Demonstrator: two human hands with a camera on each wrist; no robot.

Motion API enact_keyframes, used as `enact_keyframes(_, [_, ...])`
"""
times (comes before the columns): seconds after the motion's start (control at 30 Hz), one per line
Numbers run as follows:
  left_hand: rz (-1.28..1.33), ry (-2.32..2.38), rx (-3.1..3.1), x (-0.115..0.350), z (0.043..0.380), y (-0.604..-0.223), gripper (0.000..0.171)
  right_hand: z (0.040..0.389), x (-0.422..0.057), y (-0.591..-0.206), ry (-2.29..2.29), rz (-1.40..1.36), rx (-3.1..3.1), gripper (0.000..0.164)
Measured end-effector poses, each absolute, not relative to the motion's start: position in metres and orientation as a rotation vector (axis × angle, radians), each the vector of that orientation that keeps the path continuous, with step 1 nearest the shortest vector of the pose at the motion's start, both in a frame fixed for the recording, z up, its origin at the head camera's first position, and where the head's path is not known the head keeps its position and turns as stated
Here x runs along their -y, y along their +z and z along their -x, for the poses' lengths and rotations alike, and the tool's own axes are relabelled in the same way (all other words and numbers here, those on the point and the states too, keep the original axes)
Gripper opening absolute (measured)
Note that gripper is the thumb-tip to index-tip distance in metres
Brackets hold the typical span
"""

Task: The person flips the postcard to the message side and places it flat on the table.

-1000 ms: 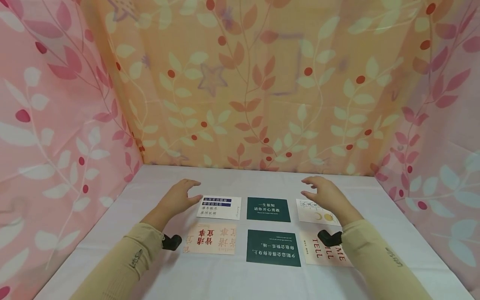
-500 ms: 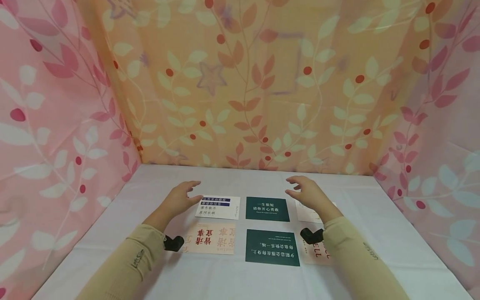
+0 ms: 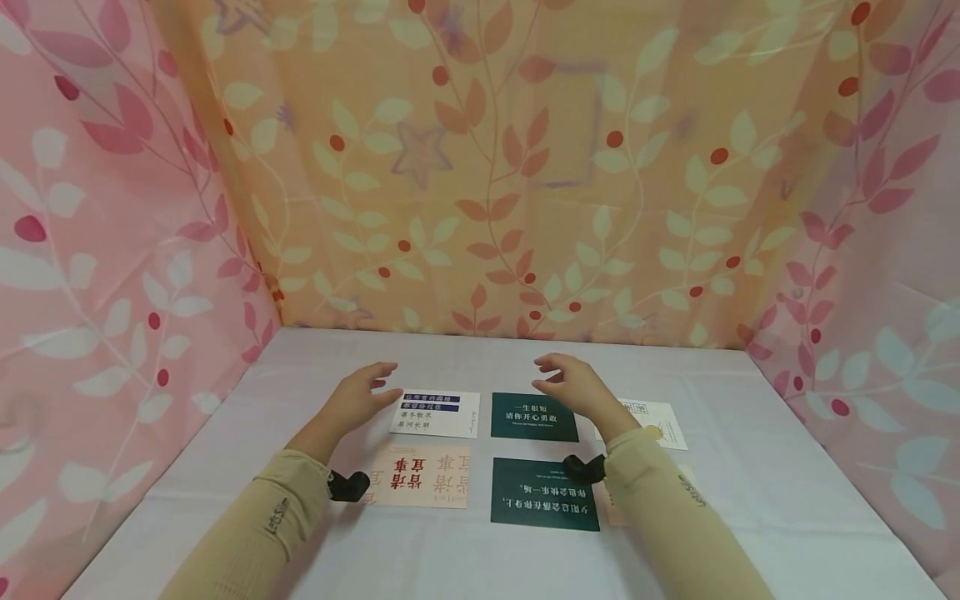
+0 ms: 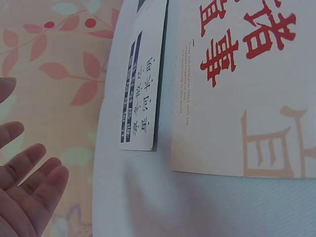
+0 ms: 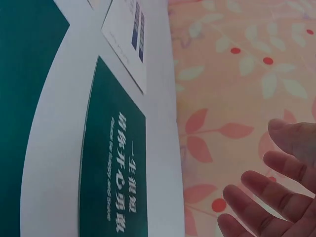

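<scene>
Leaf-patterned curtains (image 3: pixel 480 167), orange at the back and pink at the sides, wall in a white surface (image 3: pixel 750 467). On it lie six cards in two rows of three.

In the far row, from the person's left: a white card with dark blue bars and Chinese text (image 3: pixel 437 413), a dark green card with white Chinese text (image 3: pixel 534 416), and a white card with a small sun drawing (image 3: pixel 654 417), partly covered by the right forearm. In the near row: a pale peach card with red characters (image 3: pixel 422 487), a second dark green card (image 3: pixel 544 493) that reads upside down, and a pale card (image 3: pixel 611 498) almost wholly hidden under the right sleeve.

Both arms wear beige sleeves, each with a small black device at the wrist.

The left hand (image 3: pixel 358 397) hovers at the left edge of the white card with blue bars, apart from it. Its grip is spread, fingers relaxed and loosely parted, holding nothing; in the left wrist view the fingers (image 4: pixel 34 185) hang in the air beside that card (image 4: pixel 141 96).

The right hand (image 3: pixel 576 389) hovers over the far right corner of the far green card, fingers pointing left. Its grip is also spread and holds nothing; the right wrist view shows the fingers (image 5: pixel 269 195) parted above that card (image 5: pixel 116 173), not touching it.
</scene>
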State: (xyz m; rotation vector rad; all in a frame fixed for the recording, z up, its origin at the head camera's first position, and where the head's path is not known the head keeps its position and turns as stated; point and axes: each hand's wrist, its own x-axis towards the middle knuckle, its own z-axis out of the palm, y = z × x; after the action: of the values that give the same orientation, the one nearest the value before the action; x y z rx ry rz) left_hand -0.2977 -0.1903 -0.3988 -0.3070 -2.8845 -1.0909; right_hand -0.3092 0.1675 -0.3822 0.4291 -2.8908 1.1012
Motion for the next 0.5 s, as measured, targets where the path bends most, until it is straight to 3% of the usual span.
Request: enact_keyframes(0.5, [0.219,-1.171,2.928,0.188,0.305,-0.41,0.057,0.314,-0.128,-0.406,1.21,-0.362,2.902,0.038])
